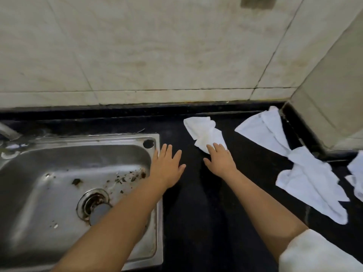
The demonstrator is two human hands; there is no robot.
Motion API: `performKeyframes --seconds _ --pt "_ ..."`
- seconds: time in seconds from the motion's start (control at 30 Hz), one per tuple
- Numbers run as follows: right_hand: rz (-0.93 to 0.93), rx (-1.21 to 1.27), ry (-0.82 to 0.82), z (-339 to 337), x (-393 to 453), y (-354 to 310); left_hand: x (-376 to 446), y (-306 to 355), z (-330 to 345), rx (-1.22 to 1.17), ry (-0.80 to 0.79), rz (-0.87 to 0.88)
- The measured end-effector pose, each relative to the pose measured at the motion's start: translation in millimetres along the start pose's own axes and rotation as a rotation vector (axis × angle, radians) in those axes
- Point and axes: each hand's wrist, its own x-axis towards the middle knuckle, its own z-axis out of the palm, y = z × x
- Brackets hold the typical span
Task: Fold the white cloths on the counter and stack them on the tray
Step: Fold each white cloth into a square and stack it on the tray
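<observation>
The right hand [221, 160] is laid on the near end of the cloth [204, 132], fingers straight and spread; the left hand [167, 165] is flat and splayed at the sink [59, 163] rim, nothing held. The cloth lies crumpled on the counter [196, 213] near the wall — its long axis pointed away and leftward. A one-handed drag could bunch it further (no tray is seen) — or sweep it sinkward.

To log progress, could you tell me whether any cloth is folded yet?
No, the cloth under the right hand and the others lie crumpled on the counter.
</observation>
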Motion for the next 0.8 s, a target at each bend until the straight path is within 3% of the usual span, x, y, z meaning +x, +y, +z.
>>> performKeyframes --seconds 0.3,0.4,0.63,0.7,0.8 --pt "-0.108 0.059 0.258 26 64 15 42 -8 25 -0.086 -0.093 -0.064" --pt "-0.19 0.168 0.327 17 53 24 54 5 24 -0.147 -0.012 -0.032" --pt "-0.274 0.3 0.222 -6 -33 59 64 60 10 -0.388 0.338 0.379" --pt "-0.203 0.35 0.202 -11 -59 70 61 71 8 -0.423 0.34 0.432" --pt "-0.082 0.407 0.174 -15 -100 87 58 82 16 -0.303 0.155 0.492"
